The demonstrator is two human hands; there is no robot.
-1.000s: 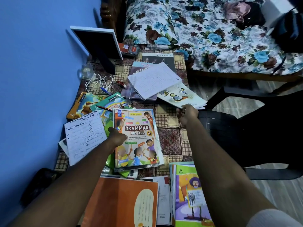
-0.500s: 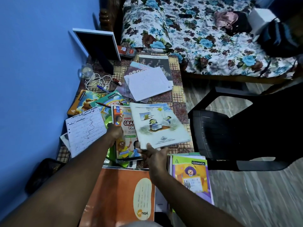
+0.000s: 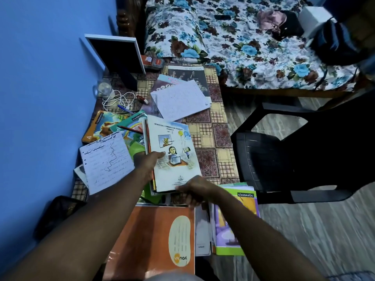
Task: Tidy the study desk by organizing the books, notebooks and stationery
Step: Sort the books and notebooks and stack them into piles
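Observation:
A white picture book [image 3: 172, 151] with a drawing of a child at a laptop lies on top of the grammar book, which is almost hidden under it. My left hand [image 3: 147, 164] grips the left edge of this small stack, thumb on the white cover. My right hand [image 3: 194, 190] holds the stack's near edge. A handwritten sheet [image 3: 105, 161] lies to the left, over colourful classmate notebooks [image 3: 105, 124]. An orange notebook [image 3: 154, 240] and a purple-green classmate notebook [image 3: 235, 220] lie nearest me.
More books and a white written sheet [image 3: 180, 100] lie at the desk's far end, with a tablet [image 3: 117, 52] leaning on the blue wall, a white cable [image 3: 119, 98], pens and an eraser. A black plastic chair [image 3: 284, 155] stands right of the desk; a floral bed lies beyond.
My right hand brought the white picture book from the desk's right edge and laid it over the grammar book. My left hand stayed at the grammar book's left edge and now holds both.

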